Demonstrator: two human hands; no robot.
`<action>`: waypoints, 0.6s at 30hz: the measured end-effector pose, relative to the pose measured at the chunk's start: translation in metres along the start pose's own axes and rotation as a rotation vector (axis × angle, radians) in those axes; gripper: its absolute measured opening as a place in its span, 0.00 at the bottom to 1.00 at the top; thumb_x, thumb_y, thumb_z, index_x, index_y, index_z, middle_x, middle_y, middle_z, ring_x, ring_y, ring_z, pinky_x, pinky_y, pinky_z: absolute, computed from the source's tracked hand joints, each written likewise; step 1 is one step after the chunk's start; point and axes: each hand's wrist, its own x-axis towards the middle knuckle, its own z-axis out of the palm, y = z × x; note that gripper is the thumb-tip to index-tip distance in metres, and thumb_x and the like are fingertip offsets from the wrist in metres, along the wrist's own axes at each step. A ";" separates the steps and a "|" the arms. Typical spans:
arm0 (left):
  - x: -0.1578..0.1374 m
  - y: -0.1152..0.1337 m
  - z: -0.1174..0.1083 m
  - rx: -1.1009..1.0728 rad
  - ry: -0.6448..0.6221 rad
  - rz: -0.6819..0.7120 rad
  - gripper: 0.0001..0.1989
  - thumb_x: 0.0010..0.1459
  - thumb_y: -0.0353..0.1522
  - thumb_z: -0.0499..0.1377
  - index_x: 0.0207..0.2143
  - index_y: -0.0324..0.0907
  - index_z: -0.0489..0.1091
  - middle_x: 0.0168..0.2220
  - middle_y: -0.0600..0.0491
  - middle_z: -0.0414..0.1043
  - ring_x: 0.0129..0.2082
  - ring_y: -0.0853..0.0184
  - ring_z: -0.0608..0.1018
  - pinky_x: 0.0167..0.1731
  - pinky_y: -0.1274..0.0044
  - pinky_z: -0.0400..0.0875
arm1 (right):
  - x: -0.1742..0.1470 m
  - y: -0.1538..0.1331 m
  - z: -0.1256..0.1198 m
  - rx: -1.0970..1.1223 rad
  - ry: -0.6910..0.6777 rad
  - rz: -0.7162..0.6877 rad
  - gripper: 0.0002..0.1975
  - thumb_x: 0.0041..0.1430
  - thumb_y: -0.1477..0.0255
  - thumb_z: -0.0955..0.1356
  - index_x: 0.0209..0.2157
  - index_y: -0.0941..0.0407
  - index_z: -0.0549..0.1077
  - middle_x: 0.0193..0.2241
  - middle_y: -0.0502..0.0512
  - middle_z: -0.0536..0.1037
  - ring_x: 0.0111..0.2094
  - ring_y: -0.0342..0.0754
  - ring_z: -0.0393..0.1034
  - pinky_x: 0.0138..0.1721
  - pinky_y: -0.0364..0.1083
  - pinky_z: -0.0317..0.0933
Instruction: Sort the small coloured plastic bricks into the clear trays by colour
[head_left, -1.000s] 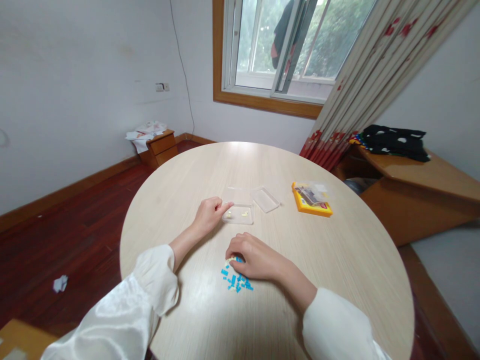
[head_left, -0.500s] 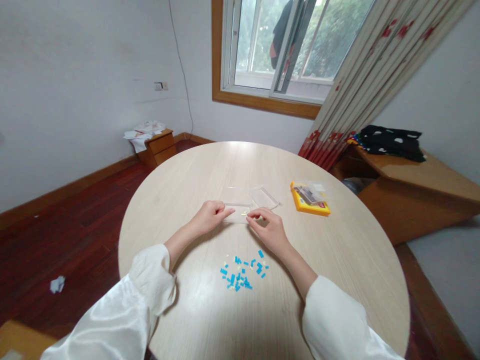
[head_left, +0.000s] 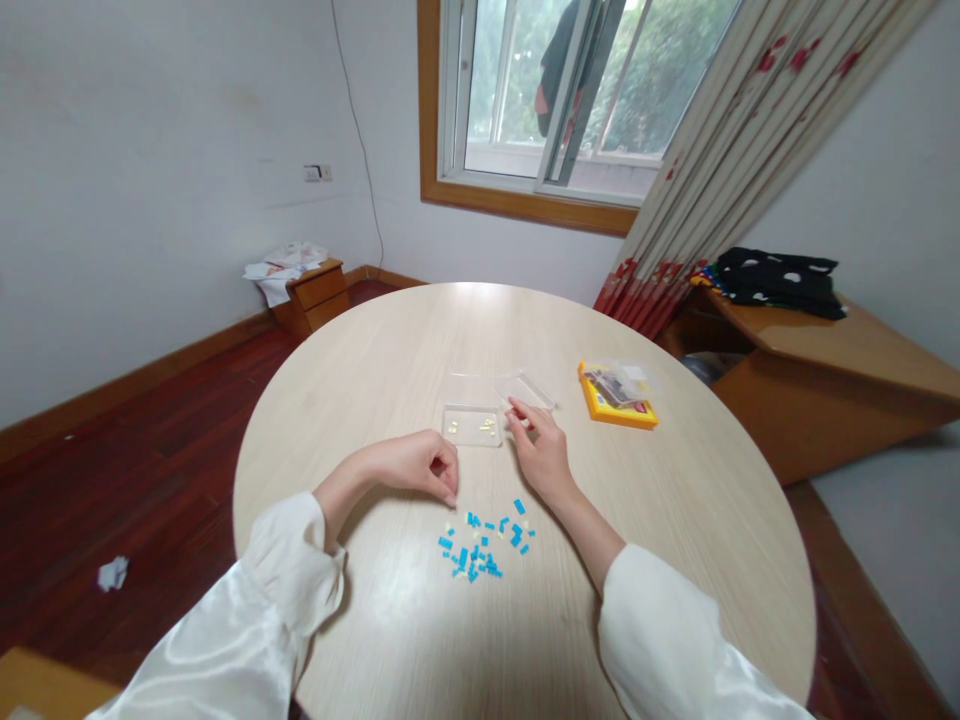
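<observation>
My left hand [head_left: 420,465] is low over the table, thumb and fingers curled together in a pinch just above the loose pieces; whatever lies between the fingertips is too small to make out. Below it spreads a scatter of small blue building bricks [head_left: 463,558] with a few pale yellow ones among them. A clear shallow plastic tray [head_left: 472,443] holds several tiny pale yellow pieces [head_left: 487,426] at its left and right. Just right of this tray is my right hand [head_left: 541,448], its bent thumb and forefinger slightly apart with nothing visible between them.
Behind the tray lies another clear plastic piece [head_left: 469,384], and a clear lid or tray [head_left: 531,388] sits partly behind my right hand. A yellow box [head_left: 619,408] with clear packaging on top stands farther right on the round table [head_left: 360,370].
My left hand has left the tray's left edge and come down toward the bricks. My right hand has drawn back from inside the tray, slightly up and right, leaving the yellow pieces there.
</observation>
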 end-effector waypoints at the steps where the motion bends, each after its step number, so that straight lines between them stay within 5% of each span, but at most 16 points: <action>1: 0.001 0.000 0.001 0.005 -0.015 0.023 0.08 0.44 0.33 0.65 0.24 0.37 0.73 0.21 0.56 0.66 0.22 0.74 0.66 0.24 0.81 0.59 | 0.000 -0.001 0.000 -0.002 -0.002 0.002 0.14 0.59 0.69 0.62 0.44 0.56 0.73 0.36 0.59 0.77 0.38 0.49 0.69 0.39 0.49 0.63; 13: 0.004 0.006 0.011 0.024 -0.084 0.065 0.04 0.47 0.24 0.60 0.23 0.39 0.73 0.22 0.55 0.68 0.23 0.73 0.68 0.26 0.81 0.61 | 0.000 -0.003 -0.002 0.003 -0.047 0.025 0.14 0.58 0.71 0.62 0.45 0.57 0.72 0.34 0.59 0.76 0.37 0.49 0.68 0.40 0.50 0.62; 15: 0.006 0.008 0.012 0.014 0.012 0.065 0.04 0.49 0.26 0.59 0.24 0.38 0.73 0.24 0.54 0.69 0.25 0.72 0.69 0.28 0.80 0.62 | 0.000 -0.006 -0.002 0.002 -0.037 0.021 0.14 0.58 0.71 0.62 0.44 0.57 0.72 0.35 0.59 0.76 0.37 0.49 0.68 0.39 0.49 0.62; 18: 0.011 0.008 0.012 0.007 0.401 0.093 0.05 0.51 0.29 0.58 0.25 0.38 0.72 0.25 0.53 0.69 0.27 0.72 0.69 0.30 0.79 0.62 | -0.002 -0.016 -0.005 0.033 -0.100 0.001 0.11 0.57 0.71 0.63 0.38 0.57 0.74 0.33 0.57 0.77 0.35 0.48 0.68 0.37 0.48 0.62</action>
